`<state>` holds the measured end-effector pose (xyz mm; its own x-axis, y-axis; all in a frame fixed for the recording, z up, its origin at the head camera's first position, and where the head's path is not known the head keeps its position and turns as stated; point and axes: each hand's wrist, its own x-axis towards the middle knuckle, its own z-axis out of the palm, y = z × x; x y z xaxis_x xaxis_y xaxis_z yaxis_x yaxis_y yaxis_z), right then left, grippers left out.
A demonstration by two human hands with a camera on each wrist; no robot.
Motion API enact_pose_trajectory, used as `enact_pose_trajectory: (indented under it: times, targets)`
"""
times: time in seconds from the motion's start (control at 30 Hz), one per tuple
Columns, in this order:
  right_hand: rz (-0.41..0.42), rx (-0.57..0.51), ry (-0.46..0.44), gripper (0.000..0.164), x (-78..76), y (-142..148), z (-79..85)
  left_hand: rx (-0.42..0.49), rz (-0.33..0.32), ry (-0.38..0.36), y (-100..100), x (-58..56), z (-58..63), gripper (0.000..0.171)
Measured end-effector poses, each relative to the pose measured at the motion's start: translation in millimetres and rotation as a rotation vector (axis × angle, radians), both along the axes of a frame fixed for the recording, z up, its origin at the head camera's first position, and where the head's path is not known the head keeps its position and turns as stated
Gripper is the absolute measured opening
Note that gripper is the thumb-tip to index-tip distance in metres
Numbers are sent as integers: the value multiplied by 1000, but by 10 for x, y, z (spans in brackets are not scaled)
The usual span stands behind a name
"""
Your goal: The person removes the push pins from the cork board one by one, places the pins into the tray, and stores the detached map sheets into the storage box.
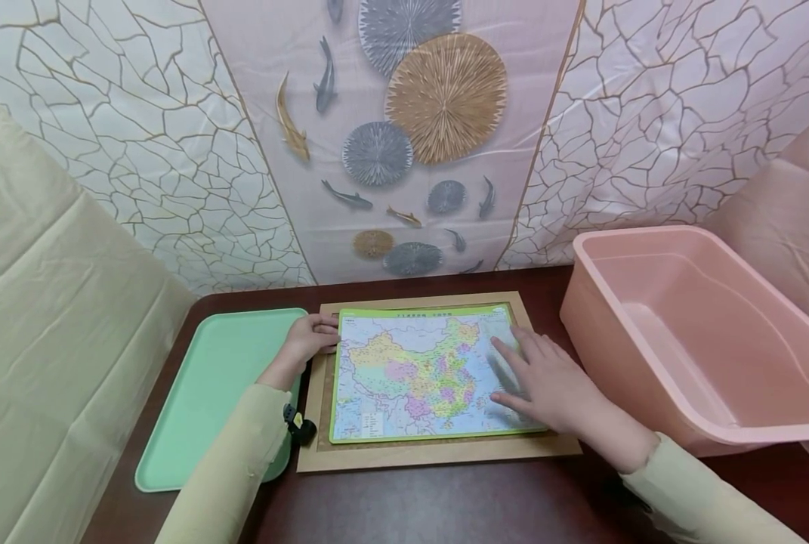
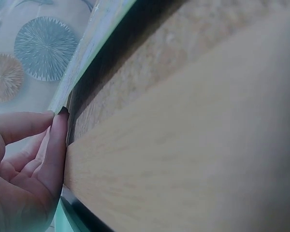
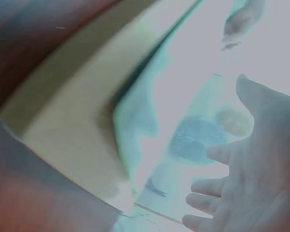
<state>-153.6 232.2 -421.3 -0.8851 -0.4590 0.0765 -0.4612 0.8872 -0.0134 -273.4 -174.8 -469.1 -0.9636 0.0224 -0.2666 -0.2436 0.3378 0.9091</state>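
Observation:
A map sheet (image 1: 411, 378) with a green border and rounded corners lies over a light wooden frame (image 1: 438, 453). At the map's left edge is my left hand (image 1: 307, 338). In the left wrist view the thumb and a fingertip (image 2: 62, 118) pinch that edge, which is raised over the frame's brown inner board (image 2: 130, 77). My right hand (image 1: 557, 381) is spread over the map's right side, fingers apart, holding nothing. The right wrist view shows its palm (image 3: 266, 164) facing the map, with a gap between them.
A mint green tray (image 1: 220, 400) lies left of the frame, partly under my left forearm. On the right stands a large pink tub (image 1: 628, 370). Behind the dark table (image 1: 418, 499) hangs a patterned cloth (image 1: 404, 227).

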Motion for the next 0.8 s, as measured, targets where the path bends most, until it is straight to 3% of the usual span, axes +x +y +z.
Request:
enact_pose_trajectory:
  times: [0.43, 0.8]
  targets:
    - [-3, -77, 90, 90, 184, 105, 469, 8, -7, 14, -8, 6, -8, 35]
    - [-33, -165, 203, 88, 333, 342, 659, 20, -9, 13, -12, -9, -21, 35]
